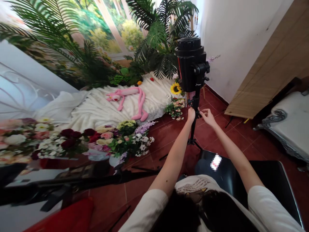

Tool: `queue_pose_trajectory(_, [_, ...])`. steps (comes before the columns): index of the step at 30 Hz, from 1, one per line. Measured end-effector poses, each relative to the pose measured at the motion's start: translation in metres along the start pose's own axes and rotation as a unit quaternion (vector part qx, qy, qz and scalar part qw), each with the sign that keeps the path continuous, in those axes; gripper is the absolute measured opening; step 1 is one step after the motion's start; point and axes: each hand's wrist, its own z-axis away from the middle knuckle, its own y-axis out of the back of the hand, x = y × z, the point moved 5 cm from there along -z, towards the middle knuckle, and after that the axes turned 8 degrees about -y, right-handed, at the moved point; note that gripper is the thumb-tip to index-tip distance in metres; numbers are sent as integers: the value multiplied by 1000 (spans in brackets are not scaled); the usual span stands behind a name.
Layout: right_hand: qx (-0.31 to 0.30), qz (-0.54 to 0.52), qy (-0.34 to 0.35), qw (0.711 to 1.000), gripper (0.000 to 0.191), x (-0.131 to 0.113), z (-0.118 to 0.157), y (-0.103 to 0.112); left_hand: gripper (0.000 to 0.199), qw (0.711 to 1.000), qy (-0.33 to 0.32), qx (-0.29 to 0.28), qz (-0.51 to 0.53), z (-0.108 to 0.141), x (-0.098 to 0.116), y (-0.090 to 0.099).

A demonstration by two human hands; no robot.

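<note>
A black studio light (190,64) sits on top of a black light stand (193,129) in front of me. My left hand (191,115) is closed around the stand's pole, just below the lamp mount. On the pole's right side, my right hand (207,116) has its thumb and fingertips closed at a small knob, which the fingers mostly hide. Both arms reach forward, and the stand's legs spread on the red tiled floor below.
Left of the stand, a pink plush toy (130,93) lies on a white fur cloth (91,106). Artificial flowers (106,138) border it, and palm leaves (164,32) rise behind. A black glossy table (227,174) is close by my right, with a silver-trimmed white sofa (289,112) beyond. Dark equipment (72,183) crosses the lower left.
</note>
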Motion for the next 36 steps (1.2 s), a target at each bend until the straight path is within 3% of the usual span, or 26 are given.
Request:
queue_pose_trajectory(4, [1,-111,-97,989,19,-4,3,-10,41,1000,-14,-18,-1,-4,-3,-2])
queue_pose_trajectory(6, [-10,-187,-181,965,7,-4,5,-15,39,1000,-21,-18,2,-5,-3,-2])
queue_pose_trajectory(9, [-42,-265,-283,921,18,-5,9,-21,36,1000,-25,-16,3,-6,-3,-3])
queue_pose_trajectory(11, [-60,-272,-296,914,24,-6,12,-21,33,999,-31,-19,-1,-7,-3,-2])
queue_pose_trajectory(14, [-61,-181,-245,950,22,-7,17,-12,32,999,-40,-16,-15,-9,-4,-1])
queue_pose_trajectory(17, [-9,36,-91,995,33,-18,21,3,34,999,-48,-17,-5,-9,-5,-1])
queue_pose_trajectory(20, [26,224,10,974,40,-31,26,9,35,998,-56,-21,11,-8,-4,-2])
queue_pose_trajectory(23, [42,322,0,946,39,-40,26,10,36,998,-53,-16,12,-8,-5,-1])
queue_pose_trajectory(27, [34,378,-7,925,32,-51,20,9,35,999,-37,-6,17,-10,-9,-1])
queue_pose_trajectory(31, [-27,288,-34,956,35,-47,10,10,37,999,-32,-1,30,-8,-8,-2])
queue_pose_trajectory(33, [-89,170,-95,977,40,-37,6,8,38,999,-31,-3,23,-6,-4,-2])
queue_pose_trajectory(36, [-157,-10,-191,969,42,-23,5,1,40,999,-33,-16,-1,-4,3,-3])
